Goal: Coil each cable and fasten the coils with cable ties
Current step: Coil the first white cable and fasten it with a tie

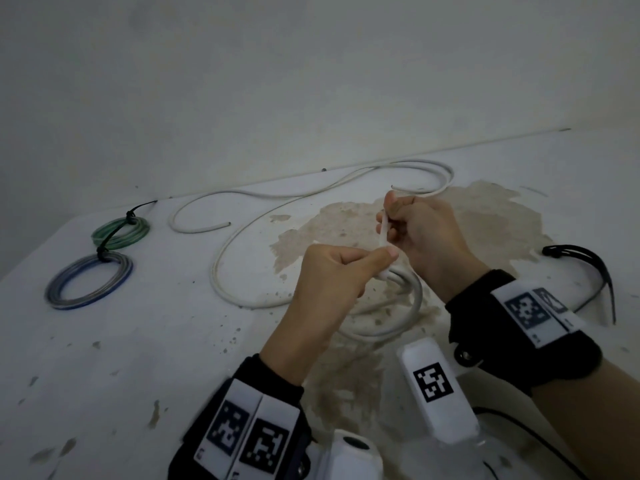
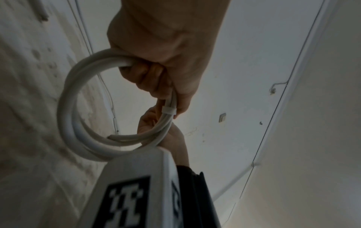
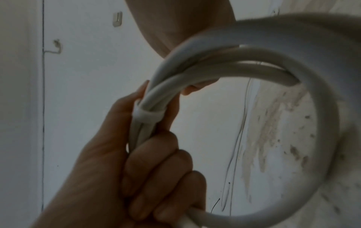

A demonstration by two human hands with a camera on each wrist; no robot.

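Head view: both hands are raised above the stained table (image 1: 145, 341). The left hand (image 1: 325, 282) has its fingers curled and its thumb pressed down on the white cable coil (image 1: 398, 320), which hangs below the hands with its ring plane roughly upright. The right hand (image 1: 420, 233) pinches the white cable tie (image 1: 383, 230); the strap's long axis runs nearly vertical, its free end pointing up and away. A loose white cable (image 1: 277, 216) snakes across the table behind the hands. At far left lie a tied green coil (image 1: 121, 230) and a tied blue coil (image 1: 90, 280), touching. Black cable ties (image 1: 585, 268) lie at far right.

Left wrist view: the left hand (image 2: 166, 50) grips the white cable coil (image 2: 68, 108), fingers wrapped round its strands. The white cable tie (image 2: 169, 110) bands the strands crosswise.

Right wrist view: the right hand (image 3: 117, 177) is closed round the white cable coil (image 3: 322, 123), fingers curled over the bundle. The white cable tie (image 3: 148, 115) loops round the strands just above those fingers
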